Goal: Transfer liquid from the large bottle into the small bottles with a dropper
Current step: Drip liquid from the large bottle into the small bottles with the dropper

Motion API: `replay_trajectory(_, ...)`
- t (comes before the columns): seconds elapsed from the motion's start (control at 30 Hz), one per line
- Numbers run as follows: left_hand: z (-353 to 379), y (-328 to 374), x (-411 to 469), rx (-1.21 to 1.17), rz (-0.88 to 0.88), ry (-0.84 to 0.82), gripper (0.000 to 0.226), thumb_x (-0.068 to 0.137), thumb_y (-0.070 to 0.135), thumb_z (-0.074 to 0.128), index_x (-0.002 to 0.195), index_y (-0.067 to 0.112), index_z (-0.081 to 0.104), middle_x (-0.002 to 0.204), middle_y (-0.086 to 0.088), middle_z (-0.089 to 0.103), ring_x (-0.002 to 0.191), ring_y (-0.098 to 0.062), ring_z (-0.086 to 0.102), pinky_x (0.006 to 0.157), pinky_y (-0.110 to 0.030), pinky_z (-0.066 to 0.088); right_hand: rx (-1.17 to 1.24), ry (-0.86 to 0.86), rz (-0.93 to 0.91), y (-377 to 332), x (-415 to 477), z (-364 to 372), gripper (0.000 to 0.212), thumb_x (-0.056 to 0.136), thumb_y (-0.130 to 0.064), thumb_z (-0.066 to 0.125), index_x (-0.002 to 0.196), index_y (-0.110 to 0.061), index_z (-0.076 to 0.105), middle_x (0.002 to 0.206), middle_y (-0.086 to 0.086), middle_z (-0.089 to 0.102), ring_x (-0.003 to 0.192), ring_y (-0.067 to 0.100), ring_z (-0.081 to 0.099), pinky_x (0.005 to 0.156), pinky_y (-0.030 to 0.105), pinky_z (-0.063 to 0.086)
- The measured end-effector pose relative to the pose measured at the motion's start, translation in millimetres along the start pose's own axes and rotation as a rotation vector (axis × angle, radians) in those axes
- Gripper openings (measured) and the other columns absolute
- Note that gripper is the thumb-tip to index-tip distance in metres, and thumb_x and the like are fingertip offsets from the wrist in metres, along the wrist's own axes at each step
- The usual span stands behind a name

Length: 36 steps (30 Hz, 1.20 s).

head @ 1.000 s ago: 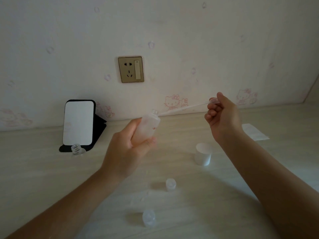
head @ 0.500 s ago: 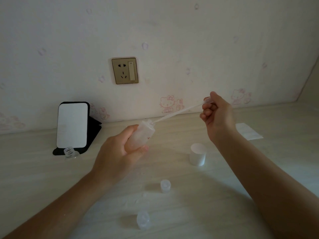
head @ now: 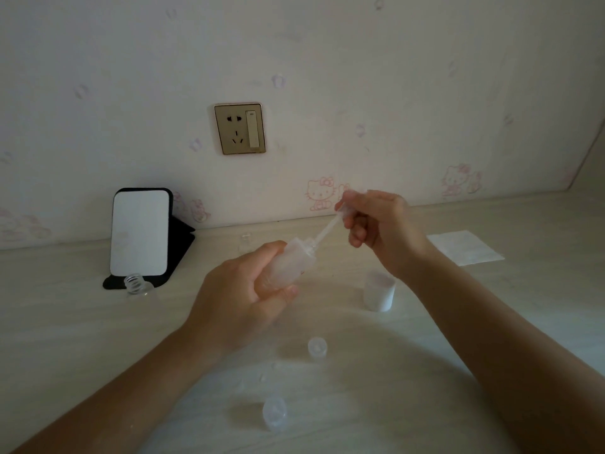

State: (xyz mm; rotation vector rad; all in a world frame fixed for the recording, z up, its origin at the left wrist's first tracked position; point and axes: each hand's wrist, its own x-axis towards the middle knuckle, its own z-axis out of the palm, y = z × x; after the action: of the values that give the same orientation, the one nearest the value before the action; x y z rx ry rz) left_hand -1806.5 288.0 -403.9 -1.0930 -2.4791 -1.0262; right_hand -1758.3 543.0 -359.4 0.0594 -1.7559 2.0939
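Left hand (head: pixel 242 299) is wrapped round the big bottle (head: pixel 291 265), held tilted over the tabletop (head: pixel 65 322) with its neck toward 1 o'clock. Right hand (head: pixel 383 224) pinches the dropper (head: pixel 327 227), tip stuck in that neck. One small bottle (head: pixel 137 285) sits uncapped out at 9 o'clock, well apart.

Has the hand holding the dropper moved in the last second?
Yes. The right hand has moved left, closer to the Hello Kitty sticker on the wall, sliding the dropper deeper into the bottle.

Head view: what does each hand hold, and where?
Left hand grips the large frosted bottle round its body; right hand pinches the dropper at its bulb end.
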Motion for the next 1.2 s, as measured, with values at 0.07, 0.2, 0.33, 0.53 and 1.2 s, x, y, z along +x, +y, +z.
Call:
replay_trajectory(0.07,1,1,0,0.02,0.012,0.011,0.057,0.08,0.059,0.068,0.134,0.044,0.057,0.091,0.025,0.068,0.083,-0.004,0.065,0.07,-0.025,0.045,-0.041,-0.083,0.026,3,-3,6,0.02,0.09,-0.023,0.075,0.08,-0.007,0.078,0.066,0.01,0.061,0.049,0.016,0.045,0.047,0.028,0.044)
replay_trajectory(0.2,0,1,0,0.007,0.0,0.016,0.059,0.08,0.059,0.069,0.135,0.043,0.057,0.093,0.023,0.069,0.084,-0.004,0.065,0.071,-0.025,0.045,-0.113,-0.084,0.016,10,-8,16,0.023,0.096,-0.019,0.073,0.078,-0.007,0.077,0.064,0.008,0.061,0.048,0.013,0.045,0.046,0.025,0.045)
replay_trajectory(0.33,1,1,0,0.008,-0.009,0.021,0.059,0.08,0.059,0.069,0.135,0.043,0.056,0.094,0.024,0.068,0.084,-0.004,0.063,0.072,-0.025,0.044,-0.121,-0.038,0.002,11,-11,20,0.024,0.098,-0.018,0.071,0.078,-0.005,0.076,0.064,0.009,0.06,0.048,0.014,0.043,0.045,0.024,0.044)
replay_trajectory(0.53,1,-1,0,0.002,-0.015,0.016,0.057,0.081,0.06,0.069,0.134,0.045,0.056,0.085,0.028,0.064,0.077,-0.002,0.062,0.066,-0.024,0.041,-0.038,-0.042,0.03,10,-11,21,0.023,0.094,-0.025,0.074,0.081,-0.007,0.077,0.068,0.01,0.061,0.051,0.017,0.042,0.048,0.028,0.045)
replay_trajectory(1.2,-3,-3,2,-0.099,-0.033,0.029,0.052,0.08,0.055,0.07,0.13,0.049,0.059,0.093,0.019,0.074,0.084,-0.007,0.069,0.076,-0.037,0.057,0.261,0.2,0.015,0,2,1,0.023,0.095,-0.023,0.067,0.076,-0.012,0.075,0.064,0.004,0.056,0.048,0.012,0.043,0.046,0.025,0.043)
